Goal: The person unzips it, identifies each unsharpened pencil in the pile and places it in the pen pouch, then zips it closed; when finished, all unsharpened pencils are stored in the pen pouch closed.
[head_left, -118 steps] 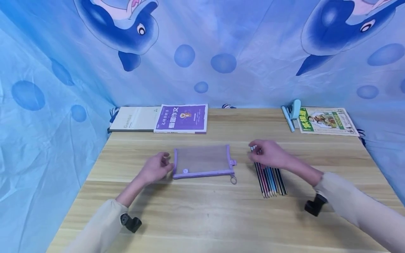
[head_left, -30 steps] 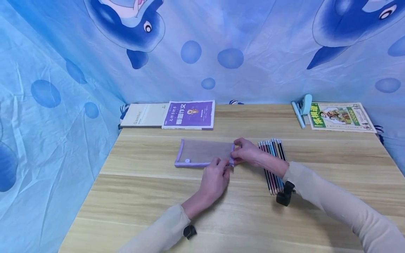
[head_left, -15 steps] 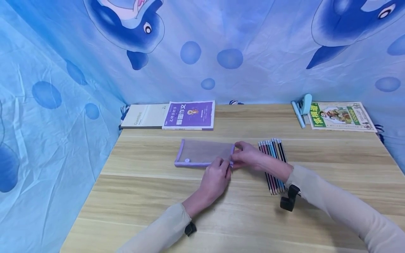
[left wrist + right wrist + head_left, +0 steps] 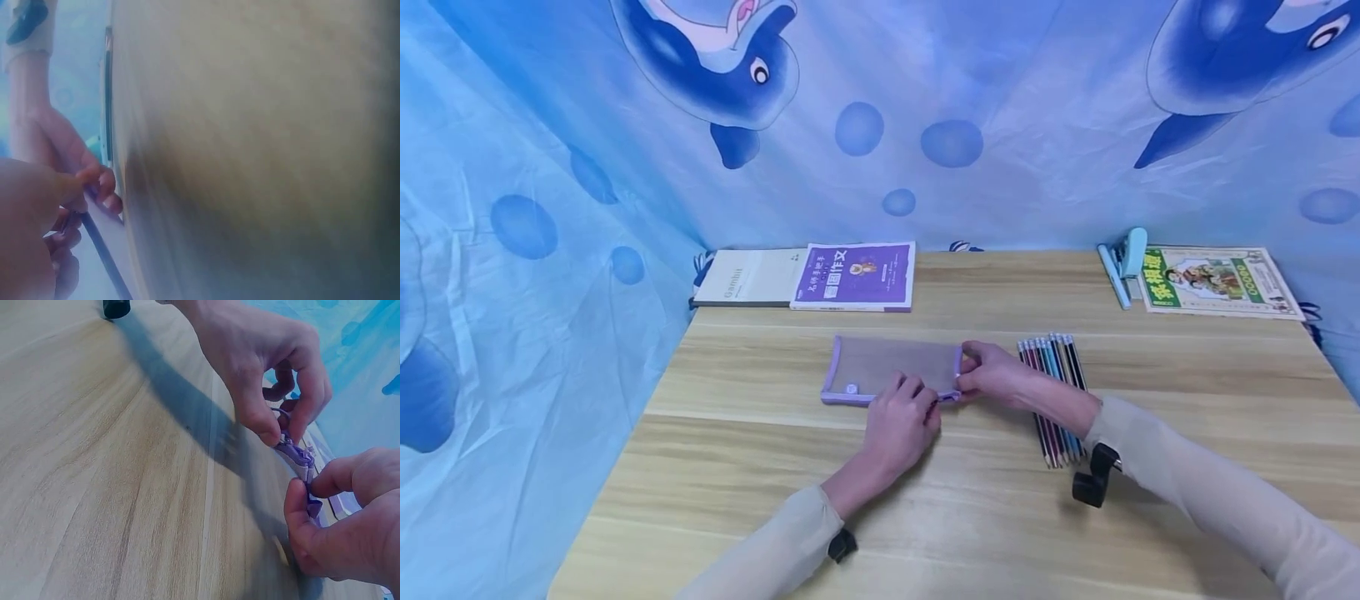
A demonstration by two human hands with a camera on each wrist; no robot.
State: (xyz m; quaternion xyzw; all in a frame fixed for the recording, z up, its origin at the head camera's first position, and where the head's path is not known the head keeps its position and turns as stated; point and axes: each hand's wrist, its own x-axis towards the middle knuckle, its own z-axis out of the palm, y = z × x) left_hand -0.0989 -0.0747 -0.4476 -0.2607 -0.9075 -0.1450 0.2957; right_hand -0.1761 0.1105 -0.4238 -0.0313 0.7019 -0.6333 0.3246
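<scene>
The flat purple-edged mesh zipper pouch (image 4: 891,369) lies long axis left-right; the left hand (image 4: 898,427) pinches its zipper pull, the right hand (image 4: 996,380) pinches its right end.

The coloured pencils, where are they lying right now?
In the head view the coloured pencils lie in a row on the wooden table, right of the purple mesh pouch, partly under the right hand's forearm.
</scene>
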